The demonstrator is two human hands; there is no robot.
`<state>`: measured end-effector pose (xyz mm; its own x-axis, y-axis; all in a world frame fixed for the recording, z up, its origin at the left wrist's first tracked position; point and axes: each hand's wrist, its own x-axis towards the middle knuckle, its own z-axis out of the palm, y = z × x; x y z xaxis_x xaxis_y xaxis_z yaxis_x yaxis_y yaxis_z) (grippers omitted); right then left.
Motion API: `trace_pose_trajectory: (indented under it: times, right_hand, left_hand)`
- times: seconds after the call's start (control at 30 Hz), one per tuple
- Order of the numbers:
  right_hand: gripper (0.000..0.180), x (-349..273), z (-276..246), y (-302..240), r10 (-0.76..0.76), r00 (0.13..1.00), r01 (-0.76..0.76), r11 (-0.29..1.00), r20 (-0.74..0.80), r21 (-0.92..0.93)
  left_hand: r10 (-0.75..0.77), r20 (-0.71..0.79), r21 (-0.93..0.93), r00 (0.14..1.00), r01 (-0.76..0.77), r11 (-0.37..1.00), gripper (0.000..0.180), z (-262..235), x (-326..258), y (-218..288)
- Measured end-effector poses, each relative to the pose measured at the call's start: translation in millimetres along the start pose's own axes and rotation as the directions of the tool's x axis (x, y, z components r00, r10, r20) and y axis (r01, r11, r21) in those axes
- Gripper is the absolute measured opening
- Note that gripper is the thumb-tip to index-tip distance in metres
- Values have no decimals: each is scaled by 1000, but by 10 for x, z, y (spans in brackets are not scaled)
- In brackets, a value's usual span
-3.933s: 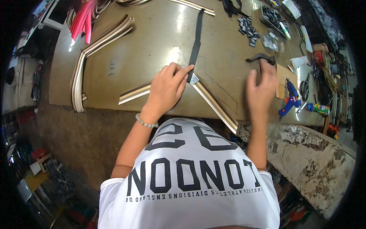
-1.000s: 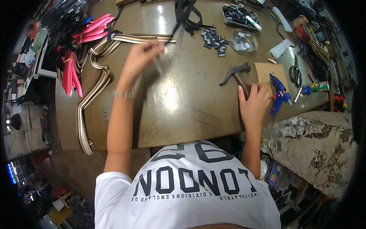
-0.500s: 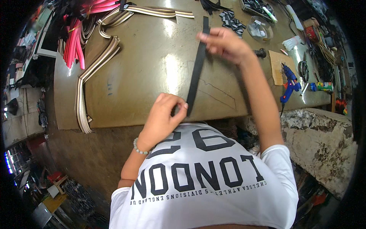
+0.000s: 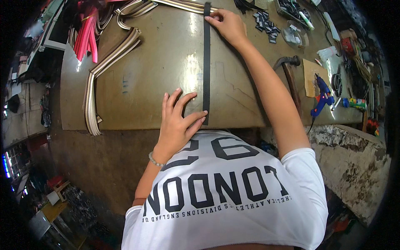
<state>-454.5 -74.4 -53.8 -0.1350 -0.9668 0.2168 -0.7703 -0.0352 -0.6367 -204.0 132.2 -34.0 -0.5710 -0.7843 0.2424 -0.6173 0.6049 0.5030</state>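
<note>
A long black webbing strap (image 4: pixel 206 66) lies almost straight up and down across the brown table, from its near edge toward the far side. At the strap's far end, my right hand (image 4: pixel 227 26) pinches it between thumb and fingers. My left hand (image 4: pixel 177 121) is by the near end, its fingers spread over the table, the index fingertip touching the strap and the thumb close beside it. Beyond the strap's far end runs a cream-and-brown striped strap (image 4: pixel 183 5).
Striped straps (image 4: pixel 89 100) and pink straps (image 4: pixel 86 39) lie at the left. To the right are a hammer (image 4: pixel 291 79), a blue glue gun (image 4: pixel 323 98) on cardboard, scissors (image 4: pixel 336 83), small black pieces (image 4: pixel 266 25) and a clear round tub (image 4: pixel 298 37).
The black strap has gone from slanted to nearly straight. My right hand has moved left and farther away along it. My left hand's fingers have spread. The hammer shows more fully.
</note>
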Motion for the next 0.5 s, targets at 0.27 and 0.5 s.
trace_pose_trajectory:
  times: [0.27,0.5]
  right_hand:
    - [28,-1570,-1254,77,46,937,-3,992,-345,126]
    - [44,-2775,-2145,1410,312,402,-546,836,-861,48]
  left_hand:
    - [-5,-14,-124,1000,3,992,37,-20,-50,-22]
    - [62,-33,-84,998,-65,994,35,10,-76,-70]
